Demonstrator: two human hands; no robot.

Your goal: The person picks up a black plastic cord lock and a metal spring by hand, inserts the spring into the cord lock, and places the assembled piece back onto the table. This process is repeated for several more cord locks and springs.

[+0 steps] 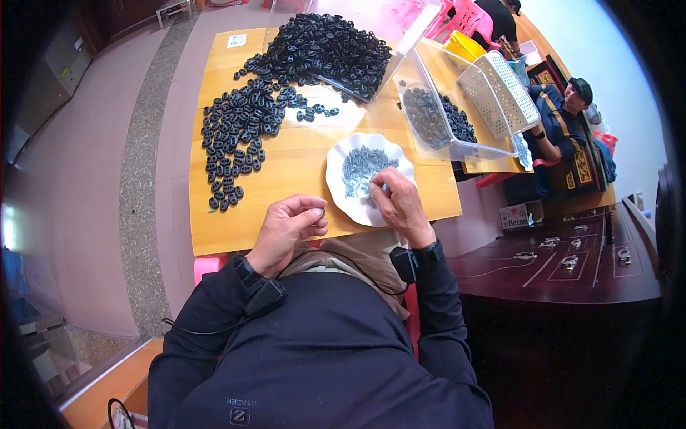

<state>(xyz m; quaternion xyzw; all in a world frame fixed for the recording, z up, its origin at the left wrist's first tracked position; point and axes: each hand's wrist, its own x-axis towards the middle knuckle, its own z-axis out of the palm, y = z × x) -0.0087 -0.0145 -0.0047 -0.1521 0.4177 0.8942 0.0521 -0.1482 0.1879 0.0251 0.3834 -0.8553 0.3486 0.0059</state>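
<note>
My left hand is closed in a pinch above the table's front edge, and a small dark piece shows at its fingertips, mostly hidden. Over the right side of a white scalloped plate, my right hand has thumb and fingers pressed together; what is between them is too small to make out. Many tiny grey metal pieces, spring-like in look, lie on that plate. Black oval pieces with two holes are spread across the table's left side. A large heap of them lies farther back.
On the right stands a clear plastic bin with more black pieces inside. Past it are a white perforated basket and a yellow container. One person sits at the right, another behind. A dark panelled surface adjoins my right.
</note>
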